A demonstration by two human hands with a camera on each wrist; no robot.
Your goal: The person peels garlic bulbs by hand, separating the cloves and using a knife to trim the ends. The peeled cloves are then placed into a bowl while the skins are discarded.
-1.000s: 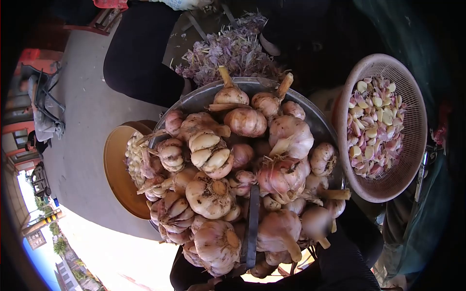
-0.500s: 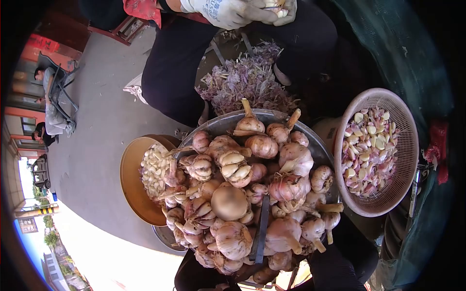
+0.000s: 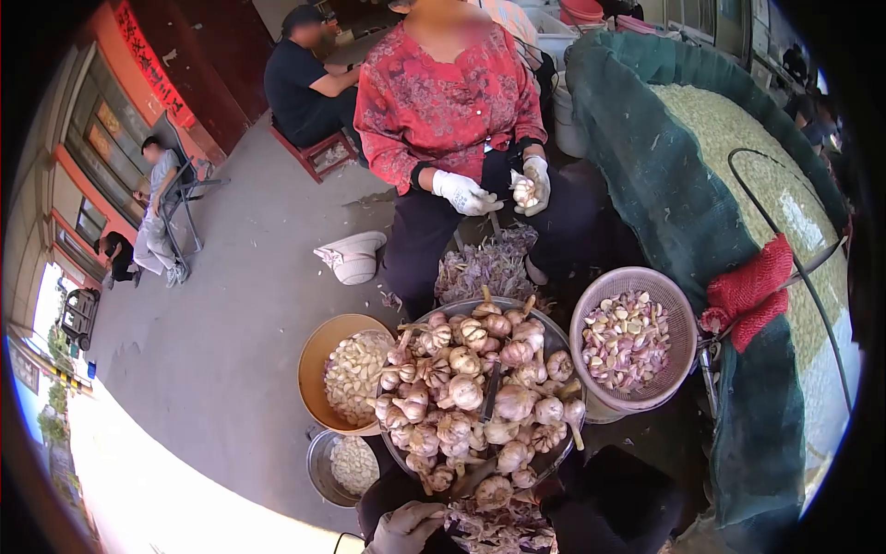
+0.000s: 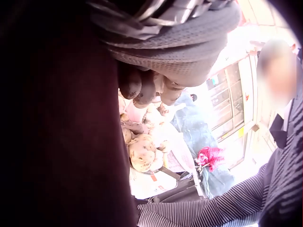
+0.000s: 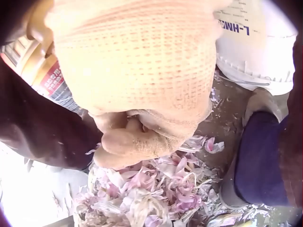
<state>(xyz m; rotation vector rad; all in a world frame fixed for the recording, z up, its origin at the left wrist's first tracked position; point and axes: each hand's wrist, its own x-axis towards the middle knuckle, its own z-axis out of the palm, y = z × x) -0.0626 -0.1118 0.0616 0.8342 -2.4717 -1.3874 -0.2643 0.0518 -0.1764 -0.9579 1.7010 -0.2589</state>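
My left hand (image 3: 401,528), in a pale knit glove, is at the bottom edge of the head view, fingers bent, beside papery garlic skins (image 3: 498,528). In the left wrist view its curled, soiled fingertips overlap garlic bulbs (image 4: 142,153). My right hand (image 5: 137,90), also gloved, has its fingers curled inward above loose purple-white skins (image 5: 142,194); the head view does not show it. What either hand grips inside its fingers I cannot tell. Ahead, a round metal tray (image 3: 563,342) is heaped with garlic bulbs (image 3: 461,392), and a dark flat bar (image 3: 493,392) crosses them.
Left of the tray stand an orange bowl (image 3: 309,369) and a metal bowl (image 3: 318,475) of peeled cloves. A pink basket (image 3: 688,346) of cloves is on the right, beside a green tarp (image 3: 637,148). Opposite sits a person (image 3: 452,102) in white gloves holding garlic.
The head view has tilted up and widened, so the tray appears smaller and lower. The person opposite now shows, and my left hand has come into view at the bottom.
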